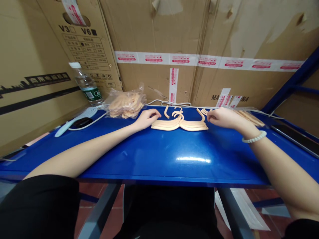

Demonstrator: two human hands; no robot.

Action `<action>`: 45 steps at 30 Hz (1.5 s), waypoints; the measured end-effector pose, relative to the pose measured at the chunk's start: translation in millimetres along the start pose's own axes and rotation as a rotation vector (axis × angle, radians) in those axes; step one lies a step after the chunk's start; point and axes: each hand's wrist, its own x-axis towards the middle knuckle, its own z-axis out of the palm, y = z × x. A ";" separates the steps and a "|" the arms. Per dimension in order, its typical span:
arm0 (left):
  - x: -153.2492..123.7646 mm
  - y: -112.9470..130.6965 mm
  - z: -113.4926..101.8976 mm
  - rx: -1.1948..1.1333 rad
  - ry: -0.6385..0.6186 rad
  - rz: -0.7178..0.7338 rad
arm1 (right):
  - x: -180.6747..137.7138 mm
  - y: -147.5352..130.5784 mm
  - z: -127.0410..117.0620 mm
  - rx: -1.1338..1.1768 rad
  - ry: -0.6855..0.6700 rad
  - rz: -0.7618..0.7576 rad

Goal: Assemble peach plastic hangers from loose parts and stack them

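Note:
A stack of beige plastic hangers (168, 125) lies on the blue table, hooks pointing away from me. My left hand (147, 119) rests at the stack's left end, fingers loosely bent, a gap between thumb and forefinger, nothing visible in it. Right of the stack, my right hand (222, 118) is closed with its fingertips pinched together; what they hold, if anything, is hidden. Beside those fingertips are loose curved hanger arms (200, 115) and small hooks (206, 112), partly covered by the hand. Another curved arm (166, 112) lies behind the stack.
A clear bag of beige hanger parts (126, 104) sits at the back left, near a water bottle (87, 84) and a pale blue brush-like object (76, 121). At right are a bag of long beige pieces (250, 118) and a dark phone (297, 137). Cardboard (154, 79) walls the back.

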 end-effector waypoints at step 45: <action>-1.1 -1.6 -0.7 -0.038 0.062 -0.050 | 1.9 -2.5 2.4 0.113 -0.394 0.040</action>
